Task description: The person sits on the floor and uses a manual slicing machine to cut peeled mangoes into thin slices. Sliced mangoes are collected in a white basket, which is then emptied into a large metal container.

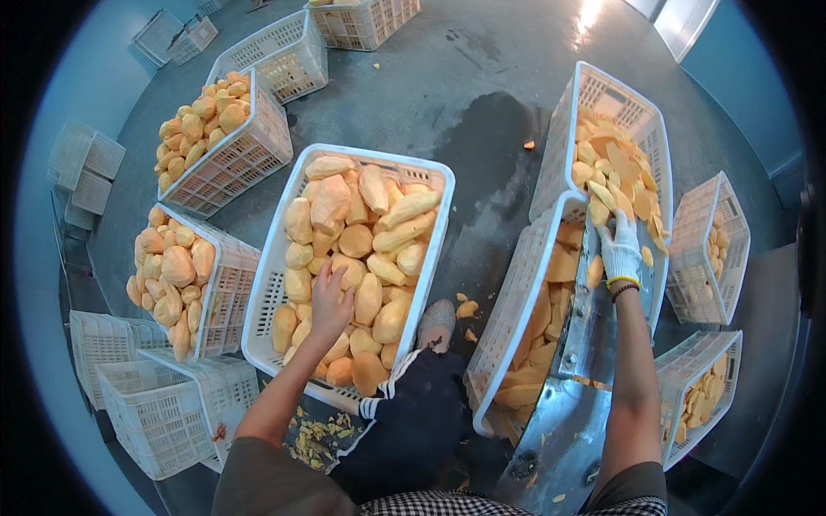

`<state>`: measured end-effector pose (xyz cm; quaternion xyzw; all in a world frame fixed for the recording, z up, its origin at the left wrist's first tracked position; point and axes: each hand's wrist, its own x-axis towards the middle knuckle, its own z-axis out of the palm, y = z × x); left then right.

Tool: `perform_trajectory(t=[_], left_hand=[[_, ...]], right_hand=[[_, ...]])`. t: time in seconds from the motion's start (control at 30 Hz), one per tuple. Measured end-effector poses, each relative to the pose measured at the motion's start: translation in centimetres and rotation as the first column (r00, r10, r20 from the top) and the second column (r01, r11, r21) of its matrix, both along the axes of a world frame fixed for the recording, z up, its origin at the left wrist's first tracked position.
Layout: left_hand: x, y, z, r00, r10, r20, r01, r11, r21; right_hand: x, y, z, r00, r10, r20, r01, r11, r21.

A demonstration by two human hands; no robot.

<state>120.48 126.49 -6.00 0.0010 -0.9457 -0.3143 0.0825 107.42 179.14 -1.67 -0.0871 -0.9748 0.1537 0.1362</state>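
Note:
My bare left hand [332, 300] reaches over a white plastic crate [445, 193] heaped with peeled tubers, likely sweet potatoes. Its fingers are spread above a rounded peeled tuber [348, 272]; their contact with it is partly hidden. On my right hand [621, 250] is a white knit glove with a yellow cuff. Its fingers are apart, their tips against pale orange tuber slices [606, 193] at the near side of a second crate [664, 148]. Below that hand and forearm a shiny metal board [581, 342] runs toward me, with a loose piece [594, 272] on it.
Beside the board a crate [510, 322] holds large slices. Crates of peeled tubers [226, 290] stand at left, near stacked crates [148, 406]. Smaller-looking crates of pieces [710, 251] stand at right. Peelings [319, 438] and a wet patch [490, 135] mark the floor. My shoe [437, 322] is between crates.

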Motion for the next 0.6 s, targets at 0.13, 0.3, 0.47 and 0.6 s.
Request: perform_trajectory(t=[0.13,0.3,0.47,0.6], left_hand=[[-9.0,3.2,0.7,0.991,-0.124,-0.058,0.117,0.987,-0.108],[-15.4,8.7,0.2,0.977,0.055,0.204,0.027,0.924,-0.381],[-13.3,6.8,0.0,0.983,-0.046,0.175,0.080,0.978,-0.192],[-7.7,6.5,7.5,0.905,-0.312,0.289,0.104,0.821,0.562]], right_hand=[[-2.2,-1.7,-0.4,0.987,-0.050,-0.154,-0.001,0.950,-0.313],[2.0,-8.9,5.1,0.989,0.138,-0.049,-0.135,0.729,-0.671],[6.2,-13.3,11.5,0.956,0.275,-0.102,-0.254,0.601,-0.757],[9.2,-17.1,16.0,0.946,0.244,-0.215,-0.317,0.550,-0.772]])
